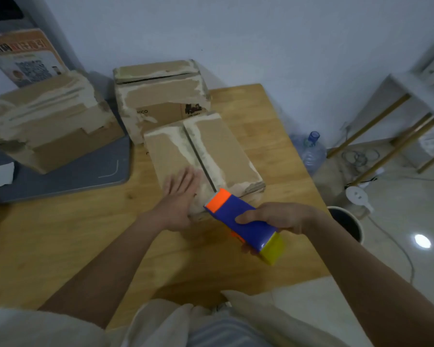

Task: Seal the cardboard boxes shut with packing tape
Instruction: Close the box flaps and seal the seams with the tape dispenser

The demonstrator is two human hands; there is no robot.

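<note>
A flat cardboard box (pixel 218 151) lies in the middle of the wooden table (pixel 73 241), its two top flaps meeting along a centre seam with torn white patches. My left hand (pixel 179 199) presses flat on the left flap near the box's front edge, fingers straight. My right hand (pixel 283 217) grips a blue tape dispenser (pixel 246 221) with an orange front end and a yellow back end. The orange end touches the near end of the seam. No tape strip is visible on the seam.
Two more worn cardboard boxes stand behind: one (pixel 161 96) at the back centre, one (pixel 48 126) at the left on a grey mat (pixel 68 176). A water bottle (pixel 310 151), a dark bin (pixel 346 224) and cables lie on the floor to the right.
</note>
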